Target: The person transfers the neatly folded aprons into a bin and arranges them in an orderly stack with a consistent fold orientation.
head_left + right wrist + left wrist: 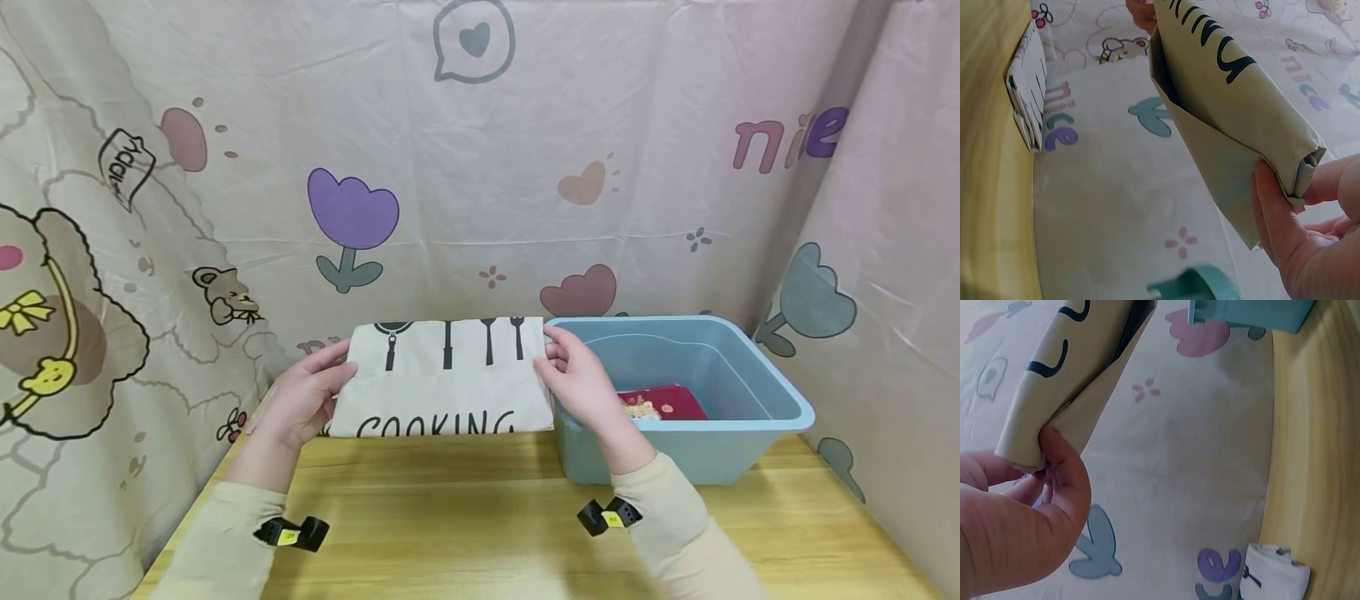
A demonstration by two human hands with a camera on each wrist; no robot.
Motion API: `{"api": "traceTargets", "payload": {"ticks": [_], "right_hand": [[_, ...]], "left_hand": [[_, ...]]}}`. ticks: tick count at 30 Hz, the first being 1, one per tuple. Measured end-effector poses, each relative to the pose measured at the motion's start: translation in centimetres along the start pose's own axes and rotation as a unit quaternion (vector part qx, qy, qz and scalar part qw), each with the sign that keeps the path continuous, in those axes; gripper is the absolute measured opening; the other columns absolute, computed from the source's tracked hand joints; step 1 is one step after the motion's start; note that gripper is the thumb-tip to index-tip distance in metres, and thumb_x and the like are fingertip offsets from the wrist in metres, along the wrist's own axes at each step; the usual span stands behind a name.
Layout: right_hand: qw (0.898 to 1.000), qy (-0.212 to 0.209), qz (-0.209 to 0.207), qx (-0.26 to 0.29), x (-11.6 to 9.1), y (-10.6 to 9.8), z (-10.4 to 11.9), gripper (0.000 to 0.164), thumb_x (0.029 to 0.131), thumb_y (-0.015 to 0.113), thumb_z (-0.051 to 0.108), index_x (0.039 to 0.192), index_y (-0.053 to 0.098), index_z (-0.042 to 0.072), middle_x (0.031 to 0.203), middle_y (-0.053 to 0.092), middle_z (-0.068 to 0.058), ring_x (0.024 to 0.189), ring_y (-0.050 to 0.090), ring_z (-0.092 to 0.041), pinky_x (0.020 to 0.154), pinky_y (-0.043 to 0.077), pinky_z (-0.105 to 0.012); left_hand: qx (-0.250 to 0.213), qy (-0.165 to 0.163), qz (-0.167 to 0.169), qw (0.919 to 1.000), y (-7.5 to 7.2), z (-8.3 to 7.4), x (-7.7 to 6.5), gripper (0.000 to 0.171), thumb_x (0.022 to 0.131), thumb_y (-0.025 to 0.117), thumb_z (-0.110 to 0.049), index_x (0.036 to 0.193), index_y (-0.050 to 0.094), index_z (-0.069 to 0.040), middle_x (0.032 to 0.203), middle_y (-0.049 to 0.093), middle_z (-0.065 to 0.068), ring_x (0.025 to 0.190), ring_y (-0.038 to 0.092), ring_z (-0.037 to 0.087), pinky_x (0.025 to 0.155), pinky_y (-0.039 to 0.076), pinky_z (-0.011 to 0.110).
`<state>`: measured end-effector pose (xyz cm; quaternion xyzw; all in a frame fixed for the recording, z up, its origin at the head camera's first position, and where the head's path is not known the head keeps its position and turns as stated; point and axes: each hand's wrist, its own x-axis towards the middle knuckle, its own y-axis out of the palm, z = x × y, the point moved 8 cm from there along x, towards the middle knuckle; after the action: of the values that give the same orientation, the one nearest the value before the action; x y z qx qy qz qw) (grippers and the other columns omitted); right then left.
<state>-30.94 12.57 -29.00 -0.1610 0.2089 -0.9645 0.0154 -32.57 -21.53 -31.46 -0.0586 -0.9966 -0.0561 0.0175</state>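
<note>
A folded white cloth (450, 383) with black kitchen utensils and the word COOKING printed on it is held up above the table. My left hand (307, 392) pinches its left edge, thumb on the front. At the opposite edge, my right hand (577, 375) grips it the same way. The right wrist view shows the folded layers of the cloth (1222, 119) parting along the lower side, with fingers (1275, 209) against its outer layer. In the left wrist view, the thumb and fingers of the left hand (1041, 512) close on a corner.
A blue plastic bin (682, 454) stands on the wooden table (450, 517) to the right, with a red printed item (671, 404) inside. Another folded white cloth (1029, 90) lies at the table's back left, mostly hidden in the head view. A patterned curtain (465, 183) hangs behind.
</note>
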Motion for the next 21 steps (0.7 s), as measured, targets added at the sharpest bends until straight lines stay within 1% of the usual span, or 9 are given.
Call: {"api": "traceTargets", "payload": {"ticks": [2,5,8,12,15,17,21], "right_hand": [[1.0,0.002,-0.001,0.001,0.0,-0.7,-0.2,0.057,0.097,0.06,0.007,0.147,0.037,-0.006,0.12,0.061,-0.025,0.109,0.061,-0.035,0.098,0.049,-0.047],[1.0,0.005,0.001,0.01,0.0,-1.7,-0.6,0.056,0.098,0.059,0.007,0.148,0.036,-0.006,0.116,0.062,-0.024,0.107,0.063,-0.035,0.094,0.052,-0.043],[1.0,0.01,0.0,0.013,-0.1,-2.8,-1.0,0.056,0.099,0.059,0.007,0.148,0.035,-0.006,0.114,0.062,-0.023,0.106,0.063,-0.034,0.091,0.054,-0.04],[1.0,0.016,-0.006,-0.003,-0.1,-4.4,-1.5,0.056,0.099,0.058,0.008,0.149,0.035,-0.006,0.115,0.061,-0.024,0.108,0.062,-0.035,0.093,0.053,-0.042],[1.0,0.02,-0.011,-0.013,-0.1,-5.6,-1.8,0.056,0.1,0.058,0.009,0.149,0.035,-0.006,0.115,0.061,-0.024,0.107,0.062,-0.035,0.092,0.053,-0.041],[0.999,0.025,-0.012,-0.016,-0.2,-6.3,-2.2,0.056,0.1,0.057,0.009,0.149,0.035,-0.006,0.115,0.061,-0.024,0.107,0.062,-0.034,0.09,0.054,-0.036],[0.999,0.034,-0.016,-0.025,-0.2,-7.7,-2.9,0.055,0.1,0.057,0.011,0.149,0.036,-0.005,0.115,0.061,-0.024,0.105,0.062,-0.032,0.082,0.054,-0.022]], "left_hand": [[-0.007,0.001,0.002,1.0,0.8,-0.1,0.3,0.059,0.1,0.056,-0.007,0.153,0.03,0.002,0.102,0.066,-0.008,0.081,0.065,0.007,0.068,0.057,0.025],[-0.009,0.007,0.009,0.9999,2.0,-0.2,0.7,0.057,0.101,0.054,-0.005,0.152,0.031,0.003,0.103,0.065,-0.007,0.085,0.065,0.007,0.071,0.057,0.026],[0.0,0.009,0.01,0.9999,3.1,-0.3,1.1,0.056,0.101,0.053,-0.005,0.152,0.032,0.002,0.107,0.063,-0.007,0.087,0.064,0.006,0.072,0.057,0.025],[0.011,0.004,0.003,0.9999,4.5,-0.1,1.6,0.054,0.101,0.054,-0.007,0.152,0.036,-0.001,0.118,0.06,-0.003,0.09,0.063,0.006,0.075,0.055,0.025],[0.016,0.003,0.002,0.9999,5.7,0.0,2.0,0.052,0.101,0.054,-0.007,0.151,0.039,-0.003,0.121,0.06,0.002,0.091,0.063,0.008,0.075,0.055,0.026],[0.014,0.001,0.0,0.9999,6.4,0.2,2.4,0.051,0.101,0.054,-0.006,0.15,0.041,-0.004,0.12,0.06,0.005,0.09,0.063,0.009,0.075,0.054,0.027],[0.008,-0.006,0.001,0.9999,8.0,0.8,3.0,0.05,0.1,0.055,-0.005,0.149,0.044,-0.005,0.123,0.06,0.01,0.09,0.063,0.012,0.073,0.054,0.027]]}}
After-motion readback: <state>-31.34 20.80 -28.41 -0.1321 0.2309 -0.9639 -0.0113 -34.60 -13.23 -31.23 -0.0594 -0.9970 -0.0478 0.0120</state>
